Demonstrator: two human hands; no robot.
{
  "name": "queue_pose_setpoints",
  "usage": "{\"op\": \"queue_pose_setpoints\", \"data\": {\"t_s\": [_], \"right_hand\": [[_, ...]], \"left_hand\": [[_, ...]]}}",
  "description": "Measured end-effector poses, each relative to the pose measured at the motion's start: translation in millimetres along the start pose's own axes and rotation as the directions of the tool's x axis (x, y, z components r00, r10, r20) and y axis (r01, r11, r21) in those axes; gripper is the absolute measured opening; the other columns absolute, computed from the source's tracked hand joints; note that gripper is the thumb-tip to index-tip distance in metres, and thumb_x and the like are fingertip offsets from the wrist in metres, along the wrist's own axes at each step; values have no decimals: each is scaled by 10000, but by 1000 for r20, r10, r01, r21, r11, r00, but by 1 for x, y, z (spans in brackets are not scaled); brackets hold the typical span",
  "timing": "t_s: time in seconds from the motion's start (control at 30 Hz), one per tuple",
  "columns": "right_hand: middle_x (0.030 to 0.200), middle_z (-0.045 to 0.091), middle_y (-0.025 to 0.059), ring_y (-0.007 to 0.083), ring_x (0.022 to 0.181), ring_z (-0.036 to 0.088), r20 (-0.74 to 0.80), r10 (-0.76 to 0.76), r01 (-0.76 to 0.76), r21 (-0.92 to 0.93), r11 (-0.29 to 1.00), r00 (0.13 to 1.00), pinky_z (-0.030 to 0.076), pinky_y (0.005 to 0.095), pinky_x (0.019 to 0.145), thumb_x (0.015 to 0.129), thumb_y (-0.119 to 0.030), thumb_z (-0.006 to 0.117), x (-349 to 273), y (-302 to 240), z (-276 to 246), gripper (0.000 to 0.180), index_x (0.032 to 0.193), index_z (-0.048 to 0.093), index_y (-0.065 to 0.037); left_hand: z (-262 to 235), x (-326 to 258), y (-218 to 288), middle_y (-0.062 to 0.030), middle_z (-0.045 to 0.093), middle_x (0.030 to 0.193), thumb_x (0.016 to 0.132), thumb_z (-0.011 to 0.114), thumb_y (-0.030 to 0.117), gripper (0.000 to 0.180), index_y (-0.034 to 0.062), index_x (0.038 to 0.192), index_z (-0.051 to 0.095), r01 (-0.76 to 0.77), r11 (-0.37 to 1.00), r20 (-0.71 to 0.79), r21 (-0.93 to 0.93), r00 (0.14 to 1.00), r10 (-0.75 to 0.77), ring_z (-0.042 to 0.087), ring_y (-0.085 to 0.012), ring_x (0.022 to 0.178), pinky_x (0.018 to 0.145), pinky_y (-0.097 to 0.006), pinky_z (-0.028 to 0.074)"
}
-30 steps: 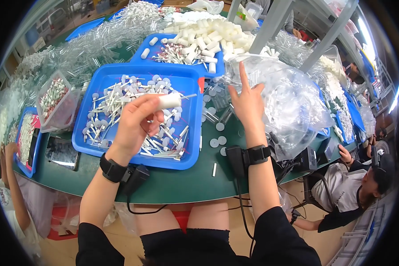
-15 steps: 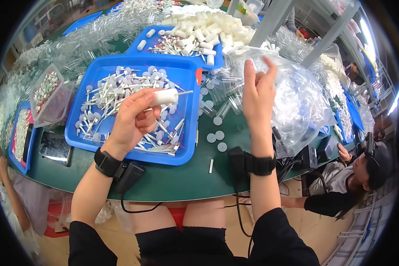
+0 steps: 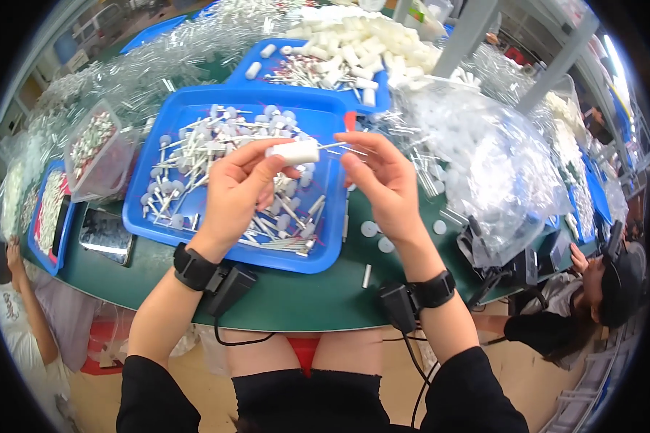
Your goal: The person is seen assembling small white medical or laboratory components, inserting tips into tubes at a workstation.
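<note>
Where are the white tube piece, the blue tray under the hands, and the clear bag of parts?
white tube piece [image 3: 294,152], head view, middle of its barrel.
blue tray [image 3: 263,258], head view, near rim.
clear bag [image 3: 498,166], head view, its bulging top.

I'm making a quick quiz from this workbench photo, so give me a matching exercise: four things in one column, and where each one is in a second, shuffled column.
Things:
1. white tube
2. blue tray
3. clear bag
4. phone

Places:
A. flat on the green table, left of the tray
B. held in the left hand
C. to the right of the right hand
D. under both hands, full of small white parts

Pairs: 1-B, 2-D, 3-C, 4-A
</note>
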State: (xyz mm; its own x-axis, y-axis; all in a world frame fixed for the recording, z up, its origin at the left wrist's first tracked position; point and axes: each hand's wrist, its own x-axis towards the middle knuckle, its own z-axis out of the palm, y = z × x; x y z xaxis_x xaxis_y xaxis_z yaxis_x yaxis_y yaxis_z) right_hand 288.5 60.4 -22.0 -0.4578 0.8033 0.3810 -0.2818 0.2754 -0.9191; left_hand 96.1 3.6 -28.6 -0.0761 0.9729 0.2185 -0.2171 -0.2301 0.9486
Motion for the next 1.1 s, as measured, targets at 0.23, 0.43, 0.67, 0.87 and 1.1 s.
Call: {"op": "queue_pose_setpoints", "data": {"t_s": [0.23,0.43,0.67,0.87,1.1], "right_hand": [[1048,587,41,81,910,554,-58,-75,76,12,997,996,446,210,759,845,-32,595,4,-6,-10,270,1110,553,1],[968,637,61,134,862,623,104,-97,125,-310,943,990,479,255,804,789,-41,657,4,0,-5,286,1066,591,-13],[999,636,93,152,914,625,-1,-23,22,-131,991,1000,485,263,825,787,-4,645,0,-1,4,296,1075,580,17],[976,646,93,153,894,628,-8,-103,99,-200,975,995,484,259,805,777,-1,652,-3,0,4,287,1059,600,11],[914,665,82,153,820,640,98,-229,248,-453,856,968,492,260,726,729,-38,700,-2,4,8,253,976,649,-35]], "left_hand": [[-1,0,1,-91,658,857,888,548,105,266,18,1139,561,-76,995,7,65,997,76,409,7,502,436,-145,316],[1,1,-1,-85,664,862,876,570,111,254,18,1113,576,-135,980,29,147,991,132,492,-6,576,454,-150,336],[-1,0,-2,-93,658,880,857,603,113,245,5,1077,597,-99,985,58,142,994,92,579,-53,690,512,-172,424],[-5,0,2,-87,651,881,849,608,89,234,-12,1060,603,-110,980,114,168,989,91,616,-96,765,554,-196,477],[-1,0,3,-92,638,947,831,623,70,187,-23,993,619,-60,986,126,153,991,41,622,-114,774,650,-219,503]]}}
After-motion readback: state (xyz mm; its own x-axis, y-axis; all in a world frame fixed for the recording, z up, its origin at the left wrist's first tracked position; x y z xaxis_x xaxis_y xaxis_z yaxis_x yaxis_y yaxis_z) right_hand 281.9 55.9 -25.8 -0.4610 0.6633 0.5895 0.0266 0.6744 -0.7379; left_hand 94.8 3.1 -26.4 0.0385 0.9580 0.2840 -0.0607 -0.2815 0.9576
